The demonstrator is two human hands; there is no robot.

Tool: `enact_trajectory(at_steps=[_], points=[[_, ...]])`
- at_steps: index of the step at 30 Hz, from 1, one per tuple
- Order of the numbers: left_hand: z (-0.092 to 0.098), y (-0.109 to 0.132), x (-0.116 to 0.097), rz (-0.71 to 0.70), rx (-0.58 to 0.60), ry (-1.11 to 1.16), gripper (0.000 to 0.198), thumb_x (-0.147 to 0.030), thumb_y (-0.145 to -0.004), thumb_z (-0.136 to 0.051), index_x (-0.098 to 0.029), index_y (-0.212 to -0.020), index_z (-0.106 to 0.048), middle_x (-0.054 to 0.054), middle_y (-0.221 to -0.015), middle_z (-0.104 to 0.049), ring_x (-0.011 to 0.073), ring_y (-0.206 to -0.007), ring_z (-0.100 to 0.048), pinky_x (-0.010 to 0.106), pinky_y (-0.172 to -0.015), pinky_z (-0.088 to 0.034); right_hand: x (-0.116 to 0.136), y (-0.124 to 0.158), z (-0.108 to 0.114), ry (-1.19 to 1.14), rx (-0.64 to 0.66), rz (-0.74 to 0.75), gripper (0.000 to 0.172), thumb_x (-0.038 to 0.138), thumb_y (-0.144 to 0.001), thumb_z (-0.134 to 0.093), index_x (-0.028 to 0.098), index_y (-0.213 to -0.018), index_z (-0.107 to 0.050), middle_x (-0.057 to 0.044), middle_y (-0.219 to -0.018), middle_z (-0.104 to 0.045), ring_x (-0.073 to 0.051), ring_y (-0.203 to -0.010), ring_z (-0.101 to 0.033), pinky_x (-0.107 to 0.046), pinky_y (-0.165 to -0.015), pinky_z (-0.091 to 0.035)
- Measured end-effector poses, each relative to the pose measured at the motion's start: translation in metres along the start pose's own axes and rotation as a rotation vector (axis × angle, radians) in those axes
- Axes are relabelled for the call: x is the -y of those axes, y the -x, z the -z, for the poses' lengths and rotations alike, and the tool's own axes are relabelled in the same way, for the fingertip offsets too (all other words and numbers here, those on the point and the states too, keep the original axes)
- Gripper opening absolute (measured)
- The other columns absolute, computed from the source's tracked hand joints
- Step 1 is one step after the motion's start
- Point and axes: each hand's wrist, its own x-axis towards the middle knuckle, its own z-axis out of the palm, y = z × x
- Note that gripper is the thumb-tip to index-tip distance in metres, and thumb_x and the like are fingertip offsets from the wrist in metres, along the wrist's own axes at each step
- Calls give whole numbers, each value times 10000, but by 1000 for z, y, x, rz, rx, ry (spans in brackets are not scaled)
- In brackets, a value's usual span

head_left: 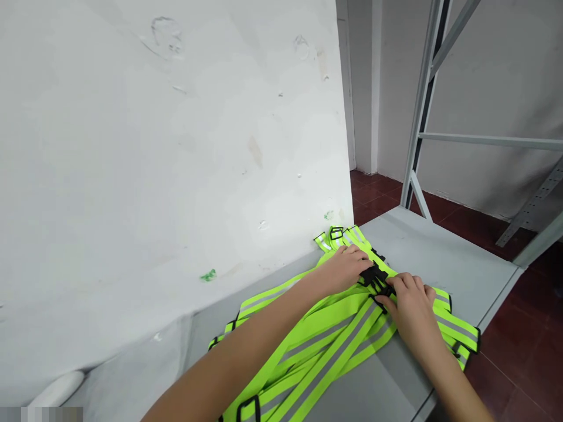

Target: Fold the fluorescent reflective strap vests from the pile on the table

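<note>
The left hand (pixel 345 269) pinches one end of a black side-release buckle (pixel 375 275), the right hand (pixel 413 302) its other end (whether fully joined, I cannot tell). Beneath them, neon-yellow reflective straps (pixel 332 351) lie heaped on the grey shelf (pixel 440 246) beside the white wall (pixel 176 176).

Reflective straps (pixel 338 343) lie heaped on a shelf board (pixel 440 246), a wall (pixel 176 146) along its left; a buckle (pixel 373 275) sits between left hand (pixel 345 268) and right hand (pixel 412 300); a rack post (pixel 423 99) rises behind.
</note>
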Motion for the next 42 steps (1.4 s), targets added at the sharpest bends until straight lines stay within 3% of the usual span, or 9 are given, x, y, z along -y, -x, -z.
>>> enact_trajectory(at_steps=[6, 18, 22, 28, 31, 34, 36, 38, 42], points=[[-6, 5, 2, -119, -68, -99, 276, -106, -900, -485, -197, -1148, -566, 63, -1191, -631, 230, -1184, -473, 473, -1106, -211, 3, -13, 17, -205, 214, -159, 197, 262, -919, -457, 211, -843, -633, -40, -794, -714, -218, -728, -615, -372, -746, -277], [39, 21, -29, -181, -87, -257, 244, -100, -926, -424, -162, -1107, -575, 67, -1037, -644, 217, -1009, -562, 505, -1128, -190, 14, -26, 52, -498, 339, -269, 178, 364, -835, -540, 237, -732, -609, -7, -663, -658, -199, -645, -545, -340, -708, -365], [38, 26, -35, -171, -50, -150, 271, -75, -890, -464, -161, -1129, -558, 74, -1045, -640, 219, -1044, -552, 480, -1125, -198, 19, -22, 53, -610, 271, -384, 199, 399, -810, -553, 224, -720, -580, -5, -657, -643, -171, -576, -522, -283, -555, -364], [54, 37, -40, -74, -54, 195, 501, -140, -837, -494, -208, -1329, -433, 112, -1330, -517, 270, -1257, -429, 489, -1117, -215, 30, -8, 50, -716, 112, -432, 264, 462, -796, -585, 215, -711, -545, -10, -670, -633, -167, -625, -533, -275, -584, -387], [55, 51, -53, 57, -247, 390, 685, -155, -780, -517, -214, -1425, -292, 138, -1466, -342, 305, -1346, -303, 488, -1115, -220, 32, -3, 50, -779, 65, -469, 282, 479, -799, -591, 213, -721, -540, -10, -682, -629, -161, -623, -527, -276, -591, -390], [40, 70, -81, 345, -517, 722, 413, -232, -861, -486, -215, -1266, -405, 126, -1261, -469, 259, -1184, -429, 431, -1010, -355, 32, 3, 52, -806, 52, -489, 294, 489, -796, -605, 209, -728, -548, -12, -689, -624, -162, -635, -531, -279, -603, -395], [28, 82, -102, 574, -495, 1074, 189, -315, -927, -423, -230, -1093, -455, 59, -1020, -520, 192, -938, -501, 353, -846, -431, 32, 6, 53, -818, 34, -480, 304, 496, -793, -613, 207, -724, -549, -6, -666, -601, -159, -625, -518, -279, -596, -390], [19, 88, -119, 779, -434, 1389, 175, -394, -940, -410, -232, -994, -451, 14, -885, -492, 154, -791, -482, 299, -722, -423, 33, 10, 53, -843, 17, -477, 311, 502, -789, -621, 207, -724, -546, 3, -645, -572, -150, -602, -493, -273, -569, -374], [15, 87, -132, 981, -523, 1726, 314, -526, -894, -468, -217, -945, -489, 30, -936, -517, 164, -856, -505, 275, -676, -393, 35, 17, 50, -909, 13, -494, 330, 516, -776, -642, 201, -741, -550, 11, -638, -544, -129, -559, -451, -256, -508, -335]])
